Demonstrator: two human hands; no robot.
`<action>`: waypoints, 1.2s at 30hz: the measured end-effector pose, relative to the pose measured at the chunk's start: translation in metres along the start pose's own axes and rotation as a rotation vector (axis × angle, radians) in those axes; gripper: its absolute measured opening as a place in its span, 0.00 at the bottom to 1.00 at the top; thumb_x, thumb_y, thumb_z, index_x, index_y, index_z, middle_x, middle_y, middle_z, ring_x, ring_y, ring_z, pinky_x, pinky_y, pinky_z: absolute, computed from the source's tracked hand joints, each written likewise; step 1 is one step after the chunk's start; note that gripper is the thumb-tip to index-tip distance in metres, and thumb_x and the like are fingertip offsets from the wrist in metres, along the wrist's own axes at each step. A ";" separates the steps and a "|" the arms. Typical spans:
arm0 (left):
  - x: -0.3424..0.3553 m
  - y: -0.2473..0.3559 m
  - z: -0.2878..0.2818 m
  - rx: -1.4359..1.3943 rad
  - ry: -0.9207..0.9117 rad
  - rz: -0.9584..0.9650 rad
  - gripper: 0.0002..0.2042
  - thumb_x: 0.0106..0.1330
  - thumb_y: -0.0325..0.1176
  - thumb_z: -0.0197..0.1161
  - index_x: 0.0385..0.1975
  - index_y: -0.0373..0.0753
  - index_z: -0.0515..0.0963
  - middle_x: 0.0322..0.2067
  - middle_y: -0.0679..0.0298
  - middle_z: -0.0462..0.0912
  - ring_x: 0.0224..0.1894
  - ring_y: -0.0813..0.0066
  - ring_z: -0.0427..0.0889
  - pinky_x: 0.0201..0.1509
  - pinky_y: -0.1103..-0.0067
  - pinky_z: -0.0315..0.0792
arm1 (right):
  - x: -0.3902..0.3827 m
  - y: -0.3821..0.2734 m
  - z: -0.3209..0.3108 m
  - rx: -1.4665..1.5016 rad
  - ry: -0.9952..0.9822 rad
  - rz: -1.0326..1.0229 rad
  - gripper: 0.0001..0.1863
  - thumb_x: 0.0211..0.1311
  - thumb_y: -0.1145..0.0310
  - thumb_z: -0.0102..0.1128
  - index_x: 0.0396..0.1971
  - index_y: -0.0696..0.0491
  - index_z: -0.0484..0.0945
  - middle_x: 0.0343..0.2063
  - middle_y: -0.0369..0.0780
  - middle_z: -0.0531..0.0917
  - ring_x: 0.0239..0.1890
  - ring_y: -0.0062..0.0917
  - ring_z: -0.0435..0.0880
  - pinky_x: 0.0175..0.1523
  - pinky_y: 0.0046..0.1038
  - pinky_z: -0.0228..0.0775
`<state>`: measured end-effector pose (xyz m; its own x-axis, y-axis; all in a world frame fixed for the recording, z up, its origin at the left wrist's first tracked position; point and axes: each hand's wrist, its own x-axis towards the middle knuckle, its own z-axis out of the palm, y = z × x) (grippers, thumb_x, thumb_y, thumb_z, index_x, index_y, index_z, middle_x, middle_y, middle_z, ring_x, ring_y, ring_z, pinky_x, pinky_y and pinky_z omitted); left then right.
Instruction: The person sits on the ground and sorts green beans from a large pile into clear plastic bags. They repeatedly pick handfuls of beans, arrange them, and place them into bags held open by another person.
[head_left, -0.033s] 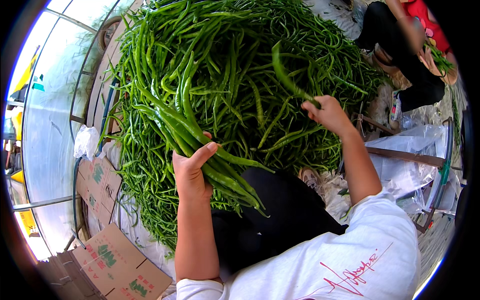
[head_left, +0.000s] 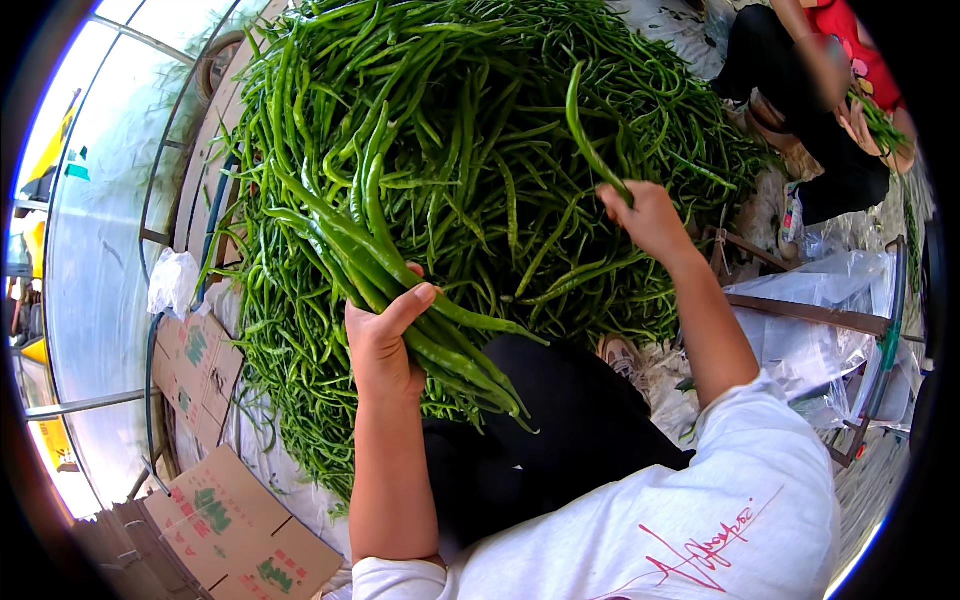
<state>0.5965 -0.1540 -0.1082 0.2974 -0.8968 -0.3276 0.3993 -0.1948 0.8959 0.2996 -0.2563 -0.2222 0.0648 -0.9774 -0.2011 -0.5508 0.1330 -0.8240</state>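
A bunch of long green chili peppers (head_left: 345, 250) lies in my left hand (head_left: 388, 340), the thumb pressed across it and the tips jutting out past both sides of the fist. My right hand (head_left: 650, 222) pinches one long chili pepper (head_left: 580, 125) by its lower end. That pepper stands nearly upright, slightly curved, above the heap. Both hands are over the near side of a large pile of green chili peppers (head_left: 500, 60), apart from each other. The fingers of my left hand are partly hidden behind the bunch.
Flattened cardboard (head_left: 245, 525) lies at the lower left, with a white plastic bag (head_left: 173, 283) above it. At the right is a metal frame (head_left: 810, 311) with clear plastic sheeting (head_left: 800, 350). Another person's hand (head_left: 858, 125) holds green peppers at the upper right.
My right hand has shifted slightly left and up, and its pepper has swung more upright. My left hand and its bunch have stayed in place.
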 end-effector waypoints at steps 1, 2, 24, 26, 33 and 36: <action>0.000 -0.001 0.002 0.009 -0.007 0.002 0.16 0.47 0.21 0.68 0.37 0.34 0.74 0.30 0.63 0.77 0.30 0.73 0.79 0.36 0.77 0.74 | 0.010 -0.009 0.011 0.043 0.137 -0.079 0.16 0.61 0.57 0.60 0.31 0.57 0.81 0.21 0.43 0.81 0.22 0.31 0.80 0.31 0.31 0.69; 0.000 0.000 0.005 0.022 -0.014 0.005 0.16 0.46 0.21 0.68 0.37 0.34 0.74 0.30 0.63 0.77 0.30 0.73 0.79 0.36 0.77 0.74 | 0.030 -0.008 0.026 0.098 0.117 -0.061 0.16 0.61 0.57 0.60 0.32 0.58 0.81 0.22 0.44 0.82 0.24 0.32 0.81 0.33 0.32 0.70; -0.004 0.002 0.009 0.020 -0.035 -0.026 0.22 0.44 0.20 0.68 0.42 0.35 0.71 0.35 0.62 0.77 0.32 0.72 0.80 0.38 0.76 0.74 | 0.122 0.077 -0.093 -0.177 0.311 -0.090 0.15 0.55 0.70 0.64 0.43 0.54 0.78 0.23 0.44 0.81 0.22 0.29 0.80 0.32 0.30 0.72; -0.003 0.002 0.006 0.031 -0.028 -0.025 0.22 0.44 0.20 0.68 0.42 0.35 0.71 0.36 0.62 0.77 0.33 0.71 0.80 0.38 0.76 0.74 | 0.133 0.077 -0.081 -0.003 0.189 -0.100 0.12 0.54 0.73 0.62 0.40 0.53 0.81 0.24 0.39 0.83 0.25 0.23 0.81 0.33 0.29 0.72; -0.001 0.007 -0.008 0.076 0.051 0.048 0.17 0.50 0.25 0.65 0.40 0.32 0.72 0.27 0.61 0.77 0.29 0.73 0.79 0.33 0.78 0.76 | 0.112 0.023 -0.069 -0.273 0.083 -0.149 0.11 0.50 0.81 0.63 0.34 0.51 0.84 0.31 0.39 0.84 0.30 0.28 0.82 0.35 0.28 0.72; 0.003 0.007 -0.005 0.051 0.054 0.038 0.18 0.48 0.23 0.66 0.40 0.33 0.72 0.29 0.62 0.77 0.29 0.72 0.80 0.34 0.77 0.76 | 0.130 0.032 -0.055 -0.365 0.044 -0.674 0.22 0.42 0.84 0.64 0.40 0.48 0.83 0.41 0.38 0.82 0.42 0.33 0.80 0.44 0.33 0.74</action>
<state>0.6048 -0.1557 -0.1048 0.3581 -0.8816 -0.3075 0.3428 -0.1822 0.9216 0.2443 -0.3878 -0.2459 0.4555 -0.8344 0.3103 -0.6441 -0.5495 -0.5322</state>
